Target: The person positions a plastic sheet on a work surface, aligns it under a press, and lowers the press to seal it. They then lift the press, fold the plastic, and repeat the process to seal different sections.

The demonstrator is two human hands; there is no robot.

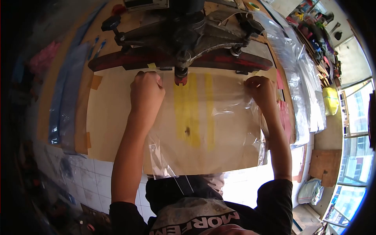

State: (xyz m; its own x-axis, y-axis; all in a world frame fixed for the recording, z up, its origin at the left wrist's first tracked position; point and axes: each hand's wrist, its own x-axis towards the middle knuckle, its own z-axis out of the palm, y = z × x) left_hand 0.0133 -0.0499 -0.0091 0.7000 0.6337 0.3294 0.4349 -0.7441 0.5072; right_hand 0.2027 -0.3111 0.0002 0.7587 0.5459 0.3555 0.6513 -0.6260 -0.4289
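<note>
A thin clear plastic sheet (231, 111) lies stretched over a tan board (105, 113), its creased lower edge hanging near my body. My left hand (147, 90) is closed in a fist at the upper left of the sheet, close under a red and black bar (129, 58). At the sheet's upper right, my right hand (261, 88) pinches the film, which trails in folds below the wrist. Yellow strips (186, 109) show on the board through the plastic. Between my hands, a metal fitting with a red forked tip (181, 80) points down at the board.
A dark metal frame with knobs (184, 33) spans the far side, above the board. Stacked clear plastic (309, 94) lies along the right. Blue-tinted plastic (68, 94) and pens (100, 47) are on the left. Orange tape (96, 82) marks the board's left edge.
</note>
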